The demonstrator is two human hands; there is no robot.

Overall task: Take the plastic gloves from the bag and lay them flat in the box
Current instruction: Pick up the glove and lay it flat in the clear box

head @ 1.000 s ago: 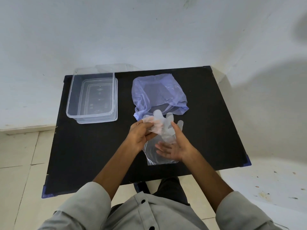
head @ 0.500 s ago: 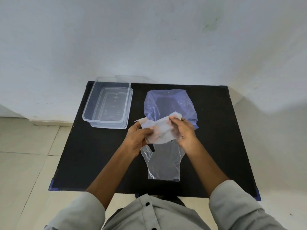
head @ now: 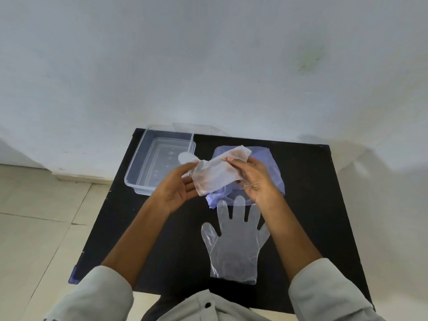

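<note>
A black rectangular table [head: 308, 195] carries everything. A clear rectangular plastic box [head: 159, 163] sits beyond the left hand [head: 178, 188], a crumpled translucent purple plastic bag [head: 273, 172] lies under the right hand [head: 254, 179], and a flat clear plastic glove [head: 234, 244] rests nearer than both hands.

You have two thin clear plastic gloves: one [head: 234, 246] lies flat on the black rectangular table [head: 148, 228], near of the bag, and one [head: 215, 174] is held crumpled just above the bag. There is one bluish-purple plastic bag [head: 273, 167], one clear rectangular plastic box [head: 159, 161] left of the bag, and one table.
</note>
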